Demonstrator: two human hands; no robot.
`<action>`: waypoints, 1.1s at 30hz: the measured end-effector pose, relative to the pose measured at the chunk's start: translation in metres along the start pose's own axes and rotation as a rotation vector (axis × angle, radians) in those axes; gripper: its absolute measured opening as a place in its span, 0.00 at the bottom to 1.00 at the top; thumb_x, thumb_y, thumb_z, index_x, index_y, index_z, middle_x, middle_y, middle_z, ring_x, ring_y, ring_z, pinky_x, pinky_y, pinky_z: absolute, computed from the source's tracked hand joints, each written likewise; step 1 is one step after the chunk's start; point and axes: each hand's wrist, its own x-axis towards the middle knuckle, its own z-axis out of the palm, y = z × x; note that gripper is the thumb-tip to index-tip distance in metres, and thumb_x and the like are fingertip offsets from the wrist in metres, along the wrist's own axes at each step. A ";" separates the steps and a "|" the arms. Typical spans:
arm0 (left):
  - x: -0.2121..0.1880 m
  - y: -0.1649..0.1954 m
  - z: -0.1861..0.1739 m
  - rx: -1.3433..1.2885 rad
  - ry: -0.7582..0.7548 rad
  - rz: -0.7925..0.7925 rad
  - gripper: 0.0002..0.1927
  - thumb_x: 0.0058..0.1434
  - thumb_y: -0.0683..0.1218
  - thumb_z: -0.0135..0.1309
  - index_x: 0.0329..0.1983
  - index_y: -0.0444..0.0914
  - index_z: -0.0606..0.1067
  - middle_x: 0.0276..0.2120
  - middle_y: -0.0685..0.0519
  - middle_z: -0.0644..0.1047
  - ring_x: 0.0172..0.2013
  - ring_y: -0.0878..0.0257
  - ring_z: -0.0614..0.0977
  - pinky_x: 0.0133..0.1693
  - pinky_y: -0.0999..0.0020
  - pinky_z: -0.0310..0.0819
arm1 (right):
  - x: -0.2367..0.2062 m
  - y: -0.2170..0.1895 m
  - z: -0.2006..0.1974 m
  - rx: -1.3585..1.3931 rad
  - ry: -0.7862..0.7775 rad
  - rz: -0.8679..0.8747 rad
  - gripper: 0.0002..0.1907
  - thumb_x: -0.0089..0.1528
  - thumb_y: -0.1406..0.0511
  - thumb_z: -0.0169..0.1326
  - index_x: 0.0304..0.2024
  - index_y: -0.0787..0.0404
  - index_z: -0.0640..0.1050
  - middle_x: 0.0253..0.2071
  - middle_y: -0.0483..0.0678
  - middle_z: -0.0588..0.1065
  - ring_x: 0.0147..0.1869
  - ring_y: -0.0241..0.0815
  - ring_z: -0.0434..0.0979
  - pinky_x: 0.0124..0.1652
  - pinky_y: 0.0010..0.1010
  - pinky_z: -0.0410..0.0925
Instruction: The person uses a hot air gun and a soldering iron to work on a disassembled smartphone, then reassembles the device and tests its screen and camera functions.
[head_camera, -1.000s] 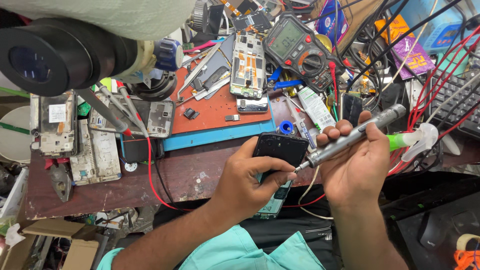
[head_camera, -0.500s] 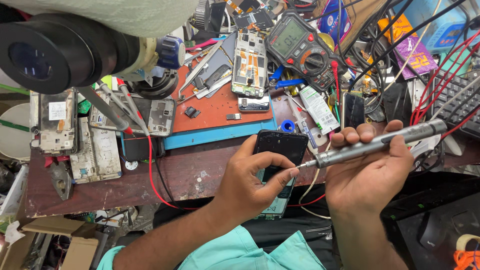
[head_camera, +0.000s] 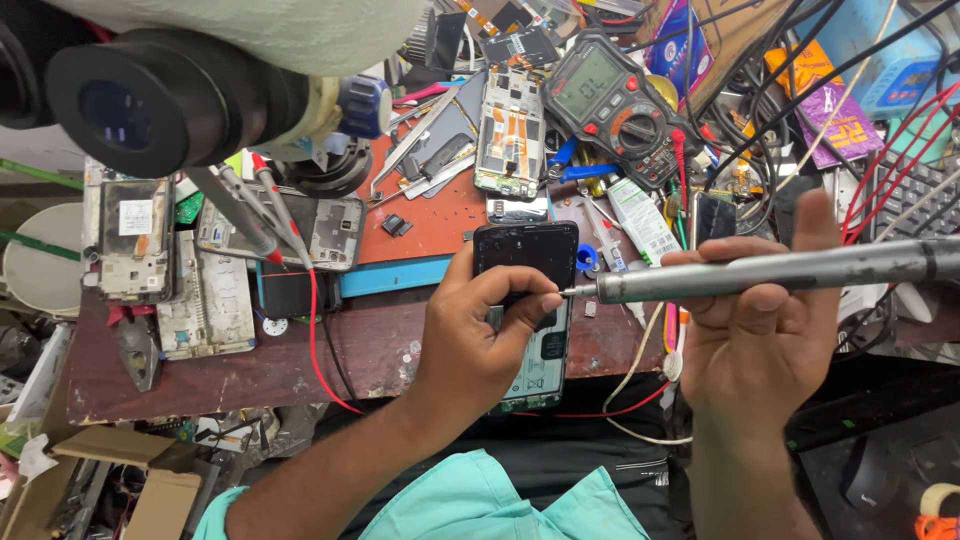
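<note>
2 hands work at the front edge of a cluttered brown workbench (head_camera: 250, 360). Behind them a black microscope eyepiece (head_camera: 150, 100) looms over an orange mat (head_camera: 440, 215) and a multimeter (head_camera: 610, 100). The left hand (head_camera: 480, 340) grasps an opened black phone (head_camera: 525, 255), which overhangs the bench edge, thumb and fingertips pinching its right side. The right hand (head_camera: 750, 340) is clenched around a grey electric screwdriver (head_camera: 780, 270), its tip just beside the left fingertips. Judged from this, keeping the bit square and the phone braced would avoid slipping.
</note>
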 end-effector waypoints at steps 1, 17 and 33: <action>0.001 0.000 -0.001 0.002 0.007 -0.002 0.04 0.62 0.41 0.63 0.39 0.36 0.80 0.41 0.50 0.73 0.35 0.64 0.79 0.36 0.72 0.75 | 0.003 -0.002 -0.001 0.006 -0.026 0.012 0.34 0.74 0.58 0.53 0.78 0.54 0.54 0.52 0.60 0.74 0.52 0.57 0.81 0.50 0.42 0.77; 0.000 0.005 -0.008 0.045 0.042 0.049 0.19 0.56 0.48 0.70 0.47 0.37 0.80 0.43 0.50 0.75 0.43 0.63 0.82 0.45 0.69 0.78 | -0.010 0.011 0.004 0.183 0.117 0.090 0.25 0.82 0.60 0.46 0.75 0.55 0.51 0.53 0.64 0.75 0.52 0.60 0.82 0.52 0.50 0.78; -0.004 0.004 -0.008 -0.039 0.101 0.074 0.38 0.59 0.35 0.60 0.71 0.36 0.59 0.57 0.45 0.73 0.55 0.60 0.81 0.57 0.66 0.78 | -0.026 0.020 0.004 -0.801 -0.080 -0.926 0.29 0.76 0.56 0.40 0.73 0.61 0.47 0.44 0.62 0.71 0.37 0.58 0.83 0.40 0.43 0.78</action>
